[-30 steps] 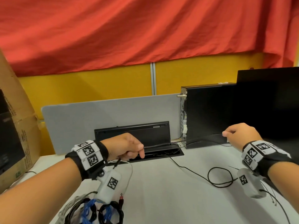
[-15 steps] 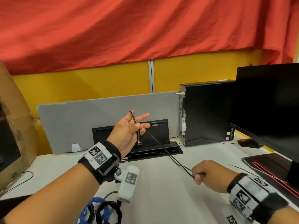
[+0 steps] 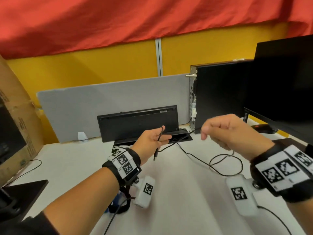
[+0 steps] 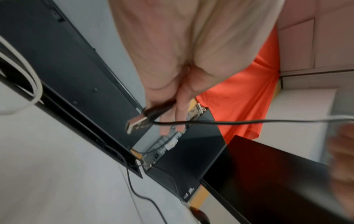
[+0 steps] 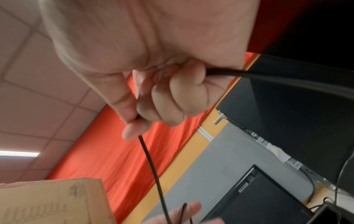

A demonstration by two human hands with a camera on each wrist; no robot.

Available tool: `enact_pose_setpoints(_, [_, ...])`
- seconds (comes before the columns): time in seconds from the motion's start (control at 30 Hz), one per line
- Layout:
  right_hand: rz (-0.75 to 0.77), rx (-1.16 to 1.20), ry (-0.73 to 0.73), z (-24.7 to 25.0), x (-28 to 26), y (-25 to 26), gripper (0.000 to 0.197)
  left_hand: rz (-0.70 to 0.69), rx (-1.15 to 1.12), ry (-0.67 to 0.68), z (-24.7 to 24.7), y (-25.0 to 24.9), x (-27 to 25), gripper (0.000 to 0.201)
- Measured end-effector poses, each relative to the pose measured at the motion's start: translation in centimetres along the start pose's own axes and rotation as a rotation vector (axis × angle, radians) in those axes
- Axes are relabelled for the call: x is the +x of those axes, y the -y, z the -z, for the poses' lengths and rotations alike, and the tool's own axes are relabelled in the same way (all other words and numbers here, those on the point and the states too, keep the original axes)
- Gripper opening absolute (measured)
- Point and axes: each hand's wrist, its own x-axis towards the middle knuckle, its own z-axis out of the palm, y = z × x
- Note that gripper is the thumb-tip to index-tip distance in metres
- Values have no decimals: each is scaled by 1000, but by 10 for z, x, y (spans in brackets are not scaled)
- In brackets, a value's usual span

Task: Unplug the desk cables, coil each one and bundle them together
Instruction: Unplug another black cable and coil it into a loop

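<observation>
A thin black cable (image 3: 189, 154) runs between both hands above the white desk (image 3: 177, 192). My left hand (image 3: 158, 138), palm up, pinches the cable just behind its USB plug (image 3: 155, 156), which hangs below the fingers. In the left wrist view the left hand (image 4: 168, 109) holds that plug (image 4: 136, 122), and the cable (image 4: 249, 121) leads off to the right. My right hand (image 3: 208, 133) is raised and curled. The right wrist view shows it (image 5: 134, 119) pinching the cable (image 5: 153, 166) between thumb and finger. A slack loop (image 3: 225, 165) lies on the desk.
Coiled black and blue cables (image 3: 116, 205) lie under my left forearm. A keyboard (image 3: 138, 122) leans on the grey divider (image 3: 101, 106) behind an open cable tray (image 3: 183, 139). A PC tower (image 3: 220, 94), monitor (image 3: 284, 82) and mouse (image 3: 264, 128) stand right; a cardboard box (image 3: 15, 124) left.
One second ago my left hand was at the cable tray; it has lifted the plug end clear. My right hand slid along the cable near the desk, then rose level with the left hand.
</observation>
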Motion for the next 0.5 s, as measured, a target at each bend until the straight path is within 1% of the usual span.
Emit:
enact_pose_setpoints(0.1, [-13,18,-158,2,13,-12,32,53,69,131,-15,1,-11,60])
enact_pose_setpoints(0.2, [-4,12,-270,-1,25,-24,33,77,138,282,-28,2,-21,64])
enact_pose_setpoints(0.3, [-23,-18,-373,-2,36,-39,33,93,112,392,-36,0,-27,62])
enact_pose_setpoints(0.4, [-49,-109,-457,-3,46,-56,31,85,32,391,-39,-3,-30,59])
enact_pose_setpoints(0.5, [-91,-194,-488,-4,57,-74,30,58,-152,392,-37,-6,-30,56])
